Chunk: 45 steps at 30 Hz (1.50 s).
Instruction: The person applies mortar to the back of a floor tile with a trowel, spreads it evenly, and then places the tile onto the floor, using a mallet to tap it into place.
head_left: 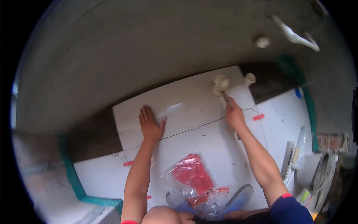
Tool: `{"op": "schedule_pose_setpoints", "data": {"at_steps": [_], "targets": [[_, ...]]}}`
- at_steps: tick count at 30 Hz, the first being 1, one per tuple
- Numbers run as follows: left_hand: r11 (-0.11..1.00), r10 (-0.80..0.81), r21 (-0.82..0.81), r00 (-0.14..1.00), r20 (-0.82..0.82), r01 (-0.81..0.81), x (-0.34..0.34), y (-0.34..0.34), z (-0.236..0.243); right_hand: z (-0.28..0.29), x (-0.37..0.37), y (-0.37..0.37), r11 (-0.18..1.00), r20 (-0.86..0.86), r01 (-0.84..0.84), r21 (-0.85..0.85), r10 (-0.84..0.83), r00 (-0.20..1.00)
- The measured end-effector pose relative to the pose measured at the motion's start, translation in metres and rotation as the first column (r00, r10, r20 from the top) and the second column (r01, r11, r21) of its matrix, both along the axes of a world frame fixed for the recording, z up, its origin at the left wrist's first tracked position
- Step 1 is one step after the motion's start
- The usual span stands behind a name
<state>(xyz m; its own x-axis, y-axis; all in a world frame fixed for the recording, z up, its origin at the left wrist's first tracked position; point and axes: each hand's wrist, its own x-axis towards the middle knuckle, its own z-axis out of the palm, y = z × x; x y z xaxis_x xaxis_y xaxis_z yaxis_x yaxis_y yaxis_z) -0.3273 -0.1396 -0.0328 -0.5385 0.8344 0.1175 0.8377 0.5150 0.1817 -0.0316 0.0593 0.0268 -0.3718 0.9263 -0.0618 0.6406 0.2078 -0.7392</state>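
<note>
My left hand (150, 124) lies flat, fingers spread, on a large white floor tile (186, 104) set against a grey wall. My right hand (234, 114) rests on the same tile's right side, gripping a thin tool (226, 98) whose tip points toward a white pipe stub (220, 84) rising through the tile. A second white pipe stub (250, 78) stands just right of it. A narrow joint runs between this tile and the nearer white tile (209, 145).
Clear plastic bags of red spacers (194, 175) lie on the near tile by my knees. Red clips (258, 117) sit in the joints. A notched trowel (292, 156) and a bucket (324, 175) stand at right. Dark mortar bed (93, 134) lies left, teal tape (71, 171) along the floor.
</note>
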Motion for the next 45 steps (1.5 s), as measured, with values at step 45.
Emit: {"op": "schedule_pose_setpoints", "data": {"at_steps": [45], "targets": [[0.979, 0.200, -0.014, 0.958, 0.204, -0.201, 0.071, -0.144, -0.003, 0.019, -0.163, -0.168, 0.803, -0.060, -0.570, -0.174, 0.569, 0.820]]}}
